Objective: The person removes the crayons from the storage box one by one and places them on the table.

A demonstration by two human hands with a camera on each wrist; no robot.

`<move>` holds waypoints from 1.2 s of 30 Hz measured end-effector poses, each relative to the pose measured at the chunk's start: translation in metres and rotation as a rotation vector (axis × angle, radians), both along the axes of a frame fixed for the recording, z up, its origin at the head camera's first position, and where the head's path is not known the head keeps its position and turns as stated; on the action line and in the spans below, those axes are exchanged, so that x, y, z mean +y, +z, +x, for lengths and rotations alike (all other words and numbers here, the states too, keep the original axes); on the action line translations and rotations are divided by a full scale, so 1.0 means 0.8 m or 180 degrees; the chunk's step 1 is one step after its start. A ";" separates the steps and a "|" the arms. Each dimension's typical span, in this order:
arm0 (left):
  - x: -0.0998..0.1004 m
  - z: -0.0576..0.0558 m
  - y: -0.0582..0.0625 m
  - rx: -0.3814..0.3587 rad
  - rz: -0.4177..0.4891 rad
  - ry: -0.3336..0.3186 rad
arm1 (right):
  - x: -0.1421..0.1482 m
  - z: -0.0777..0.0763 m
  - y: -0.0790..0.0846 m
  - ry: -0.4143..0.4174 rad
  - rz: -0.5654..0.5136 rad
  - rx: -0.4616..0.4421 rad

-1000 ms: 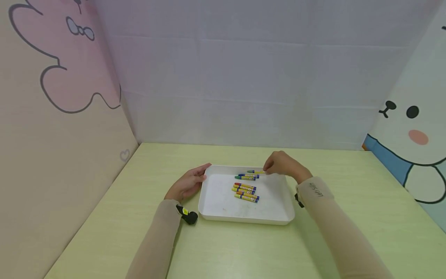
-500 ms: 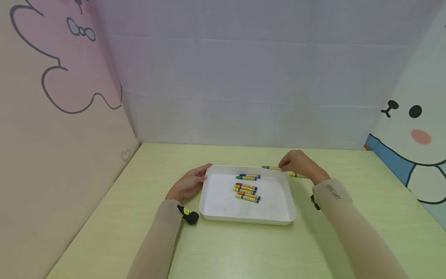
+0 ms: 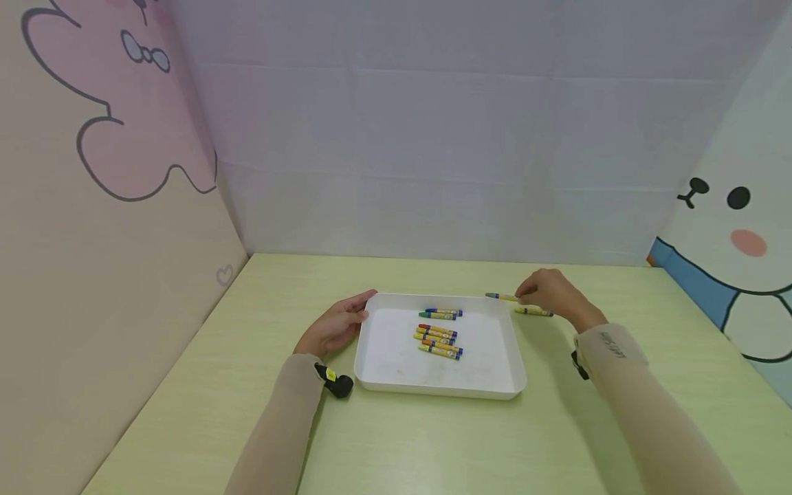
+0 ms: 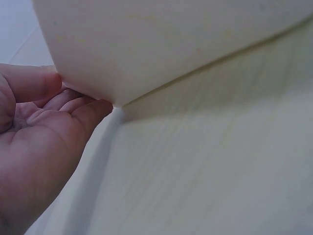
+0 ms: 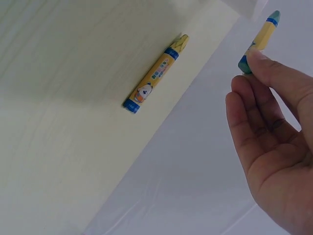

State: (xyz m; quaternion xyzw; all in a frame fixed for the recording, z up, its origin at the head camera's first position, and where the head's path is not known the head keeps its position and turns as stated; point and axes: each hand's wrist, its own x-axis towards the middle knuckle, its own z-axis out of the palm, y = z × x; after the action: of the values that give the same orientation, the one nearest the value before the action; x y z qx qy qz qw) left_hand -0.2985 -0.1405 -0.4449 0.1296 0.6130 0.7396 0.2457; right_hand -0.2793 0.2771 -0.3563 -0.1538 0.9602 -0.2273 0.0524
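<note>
Nearest, at the bottom edge of the frame, my beige sleeves come in, the left sleeve [image 3: 275,419] left of centre and the right sleeve [image 3: 643,412] toward the lower right, with the pale tabletop [image 3: 402,447] between them. A black device [image 3: 337,383] sits at my left cuff.

The white tray [image 3: 396,383] lies flat on the tabletop at the centre. In it, crayons lie sideways in two groups. The closer one, mid-tray, has a pale yellow crayon [image 3: 440,353] and an orange crayon [image 3: 450,347] lowest, then two yellow ones, and a red crayon [image 3: 427,327] uppermost. Toward the tray's far side, a green crayon [image 3: 438,316] lies just beside a blue crayon [image 3: 448,312].

At the tray's upper left, my left hand [image 3: 336,324] holds its corner, thumb at the rim and fingertips at the far edge. Right of the tray, a yellow crayon [image 5: 155,74] lies on the tabletop, near my right hand [image 3: 553,294]. That hand pinches a dull-green crayon [image 3: 500,297] by its rear end, thumb against fingers, raised off the tabletop by the tray's upper right corner.

Farthest, a pale backdrop [image 3: 433,137] fills the upper middle, between a pink figure [image 3: 148,117] upper left and a white figure [image 3: 711,247] at right.
</note>
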 end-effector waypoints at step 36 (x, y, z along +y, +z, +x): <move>0.002 -0.002 -0.001 -0.0021 -0.0121 0.0072 | 0.059 0.009 -0.048 -0.0144 0.0090 0.0132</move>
State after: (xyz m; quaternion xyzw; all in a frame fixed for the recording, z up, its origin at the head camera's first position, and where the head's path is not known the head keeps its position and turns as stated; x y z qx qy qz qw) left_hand -0.2998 -0.1391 -0.4456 0.1155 0.6276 0.7310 0.2417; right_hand -0.2721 0.3239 -0.3946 -0.1360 0.9674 -0.2116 0.0296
